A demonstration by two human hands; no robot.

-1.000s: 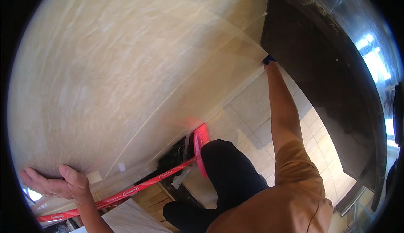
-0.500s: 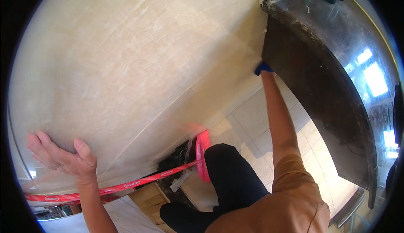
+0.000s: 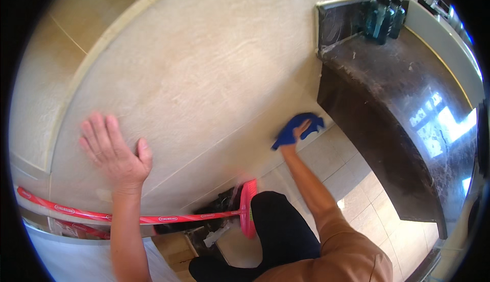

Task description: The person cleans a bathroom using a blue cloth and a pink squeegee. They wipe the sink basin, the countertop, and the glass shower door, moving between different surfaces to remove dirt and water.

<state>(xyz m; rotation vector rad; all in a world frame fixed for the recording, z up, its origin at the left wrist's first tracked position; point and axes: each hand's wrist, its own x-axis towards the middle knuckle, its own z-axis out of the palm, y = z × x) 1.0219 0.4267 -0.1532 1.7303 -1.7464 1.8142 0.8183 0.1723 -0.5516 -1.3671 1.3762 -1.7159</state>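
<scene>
My left hand (image 3: 116,152) rests palm down with fingers spread against the beige tiled wall (image 3: 204,73); nothing is in it. Farther right and low on the same wall, my right hand (image 3: 301,129) presses a dark blue cloth (image 3: 309,120) against the tile. The cloth fans out on both sides of the fingers and covers part of the hand. Below my left wrist runs the red handle (image 3: 194,218) of a broom, passing behind the forearm. Its pink-red head (image 3: 247,208) stands beside my knee.
A dark stone counter (image 3: 377,98) with a curved front edge juts out at right. Two teal pump bottles (image 3: 380,22) stand at its back. Grey-beige floor tiles (image 3: 360,205) lie under it. A black bag-like bundle (image 3: 217,205) sits by the broom head, near a white surface (image 3: 87,256).
My right hand has come left, away from the counter's underside, and more of the cloth now shows. The view has shifted, bringing the bottles and the wall's upper edge into sight.
</scene>
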